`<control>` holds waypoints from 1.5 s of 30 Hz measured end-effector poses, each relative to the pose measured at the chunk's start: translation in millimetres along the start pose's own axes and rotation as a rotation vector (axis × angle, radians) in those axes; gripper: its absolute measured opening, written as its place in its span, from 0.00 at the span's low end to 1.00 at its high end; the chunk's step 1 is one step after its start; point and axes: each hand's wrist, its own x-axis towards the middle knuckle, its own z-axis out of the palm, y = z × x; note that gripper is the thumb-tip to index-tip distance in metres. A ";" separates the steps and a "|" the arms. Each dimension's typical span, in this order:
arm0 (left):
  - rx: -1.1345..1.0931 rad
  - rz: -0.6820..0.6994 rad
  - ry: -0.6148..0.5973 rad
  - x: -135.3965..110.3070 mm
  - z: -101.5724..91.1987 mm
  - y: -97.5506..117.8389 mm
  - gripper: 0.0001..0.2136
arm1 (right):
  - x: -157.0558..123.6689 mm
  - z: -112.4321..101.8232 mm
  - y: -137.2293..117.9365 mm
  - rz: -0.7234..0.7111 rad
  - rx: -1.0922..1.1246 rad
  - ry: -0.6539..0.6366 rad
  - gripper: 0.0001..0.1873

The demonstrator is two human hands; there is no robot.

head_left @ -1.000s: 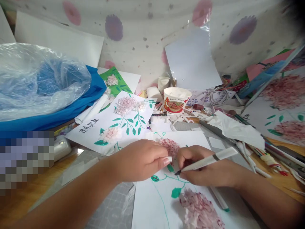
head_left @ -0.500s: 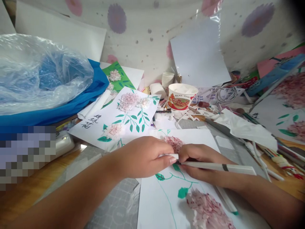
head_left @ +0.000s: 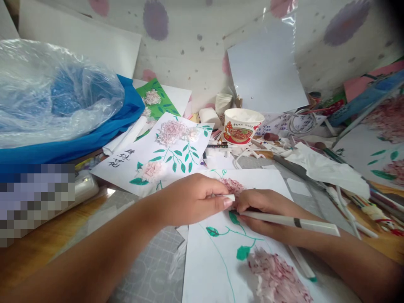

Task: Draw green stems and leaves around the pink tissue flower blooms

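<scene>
My left hand (head_left: 202, 202) pinches a short white marker cap (head_left: 231, 197) between thumb and forefinger, above the drawing. Closed around a white marker (head_left: 290, 220) with a dark band is my right hand (head_left: 265, 206); the marker's tip end is hidden by the fingers. Both hands are over a white sheet (head_left: 205, 269) with green stems and leaves. A small pink paper flower (head_left: 232, 188) sits behind the hands, and a bigger crumpled pink paper flower (head_left: 277, 275) is at the front. A second white marker with a green end (head_left: 304, 267) lies on the sheet beneath my right forearm.
A similar flower picture (head_left: 126, 176) with handwriting lies at the back left. Behind are a paper noodle bowl (head_left: 243, 126), stacked paper cups (head_left: 223, 103) and cluttered pens. A plastic bag on blue cloth (head_left: 126, 126) fills the left. White tissue (head_left: 328, 168) lies at right.
My left hand has risen slightly with the cap, which now sits apart from the marker in my right hand. The right hand has barely moved.
</scene>
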 end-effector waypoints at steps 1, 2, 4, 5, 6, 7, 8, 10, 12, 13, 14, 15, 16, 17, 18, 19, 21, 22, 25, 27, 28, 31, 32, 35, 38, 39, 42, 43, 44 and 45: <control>-0.021 -0.021 0.012 0.6 -0.9 -2.0 0.14 | -0.1 -0.8 -0.5 0.004 -0.003 -0.006 0.02; -0.034 -0.046 0.035 1.4 -1.7 -4.5 0.14 | -0.1 -1.6 -1.1 0.008 -0.005 -0.012 0.02; -0.043 -0.105 0.100 3.5 -2.6 -10.3 0.14 | -0.1 -2.8 -1.4 0.019 -0.001 -0.018 0.02; -0.044 -0.136 0.133 4.6 -2.8 -13.5 0.15 | -0.2 -3.0 -0.9 0.020 0.005 -0.019 0.02; -0.044 -0.167 0.161 5.8 -2.7 -16.6 0.15 | -0.4 -2.9 0.0 0.018 0.013 -0.019 0.02; -0.043 -0.198 0.180 6.8 -2.7 -19.4 0.15 | -0.7 -2.4 1.3 0.009 0.022 -0.015 0.01; -0.043 -0.225 0.190 7.7 -2.6 -21.9 0.15 | -1.0 -1.7 2.8 -0.001 0.031 -0.008 0.01; -0.040 -0.261 0.191 9.0 -2.9 -25.2 0.14 | -1.7 -0.3 5.4 -0.018 0.053 0.001 0.02; -0.026 -0.282 0.175 9.7 -3.8 -26.7 0.14 | -2.1 0.4 6.3 -0.020 0.080 0.000 0.02; -0.016 -0.287 0.165 9.9 -4.3 -27.0 0.14 | -2.1 0.4 6.1 -0.011 0.095 -0.006 0.02; -0.008 -0.292 0.155 10.0 -4.8 -27.2 0.15 | -2.1 0.3 5.4 0.001 0.109 -0.011 0.02; -0.002 -0.297 0.148 10.2 -5.2 -27.4 0.15 | -1.9 0.0 4.5 0.011 0.124 -0.015 0.03; 0.002 -0.301 0.142 10.4 -5.4 -27.6 0.15 | -1.8 -0.3 3.6 0.020 0.138 -0.019 0.03; 0.002 -0.304 0.137 10.5 -5.6 -27.9 0.15 | -1.6 -0.6 2.7 0.028 0.151 -0.022 0.04; 0.001 -0.305 0.133 10.7 -5.6 -28.3 0.15 | -1.6 -0.8 2.0 0.033 0.166 -0.024 0.04; 0.001 -0.305 0.131 10.8 -5.5 -28.7 0.15 | -1.6 -0.8 1.6 0.037 0.178 -0.029 0.04; 0.004 -0.308 0.125 10.8 -5.3 -29.2 0.15 | -1.9 -0.6 1.6 0.047 0.194 -0.034 0.04; 0.006 -0.311 0.124 10.7 -5.2 -29.3 0.15 | -2.1 -0.5 1.8 0.051 0.198 -0.034 0.04; 0.015 -0.318 0.120 10.6 -5.5 -28.9 0.15 | -2.4 0.0 3.2 0.049 0.204 -0.035 0.05; 0.022 -0.319 0.116 10.8 -6.2 -28.7 0.15 | -2.5 -0.1 3.9 0.032 0.211 -0.037 0.05; 0.027 -0.318 0.114 11.0 -6.6 -28.8 0.15 | -2.5 -0.3 4.1 0.024 0.214 -0.038 0.05; 0.041 -0.314 0.113 11.2 -7.1 -29.9 0.16 | -3.1 -1.4 4.3 0.027 0.211 -0.051 0.05; 0.041 -0.312 0.113 11.0 -7.1 -30.3 0.16 | -3.5 -1.7 4.5 0.033 0.207 -0.059 0.05; 0.034 -0.311 0.111 10.2 -6.2 -31.0 0.16 | -4.5 -1.5 5.9 0.046 0.205 -0.070 0.04; 0.022 -0.306 0.113 9.6 -5.6 -30.1 0.15 | -4.6 -0.3 7.7 0.047 0.207 -0.065 0.04; 0.017 -0.305 0.114 9.7 -5.5 -29.6 0.15 | -4.4 -0.1 7.9 0.050 0.205 -0.062 0.04; 0.006 -0.298 0.116 10.2 -5.9 -28.4 0.15 | -4.1 -0.3 6.3 0.060 0.202 -0.063 0.03; 0.004 -0.295 0.116 10.4 -6.0 -28.2 0.15 | -4.1 -0.6 5.3 0.066 0.203 -0.066 0.03; 0.003 -0.292 0.114 10.5 -6.2 -28.1 0.15 | -4.2 -0.8 4.3 0.071 0.201 -0.070 0.03; 0.002 -0.290 0.110 10.5 -6.3 -28.1 0.15 | -4.3 -0.9 3.5 0.077 0.198 -0.069 0.03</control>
